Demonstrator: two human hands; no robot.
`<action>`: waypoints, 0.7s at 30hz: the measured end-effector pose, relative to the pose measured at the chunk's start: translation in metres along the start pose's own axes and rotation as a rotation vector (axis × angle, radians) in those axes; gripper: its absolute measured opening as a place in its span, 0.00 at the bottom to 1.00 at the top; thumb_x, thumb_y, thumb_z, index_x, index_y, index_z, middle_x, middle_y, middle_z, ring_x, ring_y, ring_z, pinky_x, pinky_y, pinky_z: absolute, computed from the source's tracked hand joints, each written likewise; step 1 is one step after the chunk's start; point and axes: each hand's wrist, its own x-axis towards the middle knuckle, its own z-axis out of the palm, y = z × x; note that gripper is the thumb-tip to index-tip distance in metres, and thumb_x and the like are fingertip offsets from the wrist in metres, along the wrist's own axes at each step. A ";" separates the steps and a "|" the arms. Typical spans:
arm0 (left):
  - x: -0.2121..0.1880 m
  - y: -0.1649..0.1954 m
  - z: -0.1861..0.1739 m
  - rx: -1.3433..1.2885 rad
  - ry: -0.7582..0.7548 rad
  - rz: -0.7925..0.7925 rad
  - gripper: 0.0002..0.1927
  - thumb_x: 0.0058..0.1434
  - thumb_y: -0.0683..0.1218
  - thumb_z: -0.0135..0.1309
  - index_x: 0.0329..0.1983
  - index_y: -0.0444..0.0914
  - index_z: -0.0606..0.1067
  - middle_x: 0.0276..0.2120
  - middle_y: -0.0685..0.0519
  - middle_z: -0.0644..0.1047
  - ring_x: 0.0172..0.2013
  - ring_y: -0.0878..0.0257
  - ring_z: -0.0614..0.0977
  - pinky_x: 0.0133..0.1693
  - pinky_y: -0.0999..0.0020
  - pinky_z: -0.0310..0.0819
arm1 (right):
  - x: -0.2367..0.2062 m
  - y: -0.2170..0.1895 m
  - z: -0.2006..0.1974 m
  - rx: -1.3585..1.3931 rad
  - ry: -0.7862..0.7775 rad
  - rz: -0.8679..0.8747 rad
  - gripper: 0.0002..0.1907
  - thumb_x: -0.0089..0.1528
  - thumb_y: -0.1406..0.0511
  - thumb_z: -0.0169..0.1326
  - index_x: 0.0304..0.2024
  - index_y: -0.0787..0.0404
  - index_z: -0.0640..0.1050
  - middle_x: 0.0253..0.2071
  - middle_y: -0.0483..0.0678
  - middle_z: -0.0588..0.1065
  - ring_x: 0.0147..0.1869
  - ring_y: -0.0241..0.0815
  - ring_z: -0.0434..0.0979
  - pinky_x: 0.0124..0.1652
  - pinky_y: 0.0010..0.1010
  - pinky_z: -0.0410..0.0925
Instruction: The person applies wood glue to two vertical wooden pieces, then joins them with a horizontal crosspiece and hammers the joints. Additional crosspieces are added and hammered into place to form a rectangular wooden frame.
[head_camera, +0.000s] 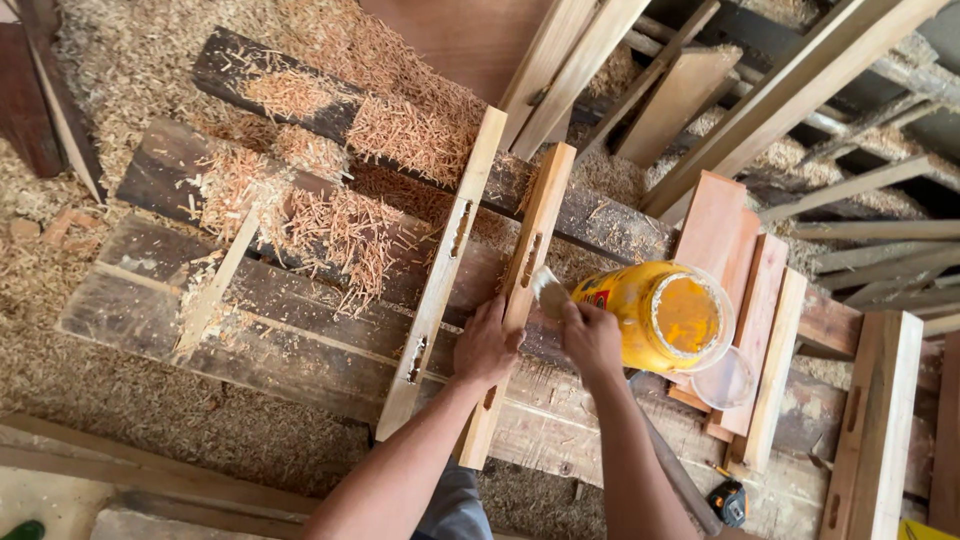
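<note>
I see two slats: my left hand (487, 345) clamps one slat (520, 300), my right hand (590, 338) grips what looks like a brush (549, 292); one yellow jar (665, 315) sits beside.

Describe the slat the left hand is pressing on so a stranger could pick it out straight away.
Start at the dark plank bench strewn with shavings. Two pale slotted slats lie side by side across it, running toward the person. The wanted slat is the one nearer the yellow jar, under the left hand, with the right hand beside it.
</note>
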 end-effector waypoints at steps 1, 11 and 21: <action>-0.002 0.002 -0.003 -0.008 -0.016 -0.025 0.41 0.70 0.60 0.49 0.77 0.40 0.49 0.72 0.44 0.60 0.68 0.44 0.66 0.67 0.47 0.60 | 0.006 0.000 0.006 -0.076 0.032 -0.015 0.19 0.66 0.55 0.50 0.42 0.61 0.84 0.24 0.53 0.79 0.27 0.43 0.79 0.33 0.38 0.71; -0.005 0.003 0.001 -0.026 0.025 -0.012 0.39 0.66 0.58 0.50 0.78 0.52 0.52 0.68 0.47 0.66 0.60 0.48 0.75 0.56 0.53 0.77 | 0.027 -0.062 0.045 -0.531 0.021 0.010 0.26 0.70 0.54 0.45 0.36 0.70 0.83 0.29 0.61 0.78 0.30 0.50 0.80 0.32 0.40 0.72; -0.003 -0.004 0.006 -0.050 0.051 0.019 0.38 0.67 0.58 0.51 0.76 0.41 0.55 0.67 0.43 0.66 0.63 0.46 0.71 0.64 0.51 0.66 | -0.004 -0.036 0.014 -0.354 0.103 -0.385 0.15 0.64 0.62 0.50 0.41 0.61 0.85 0.29 0.54 0.81 0.28 0.43 0.80 0.32 0.36 0.74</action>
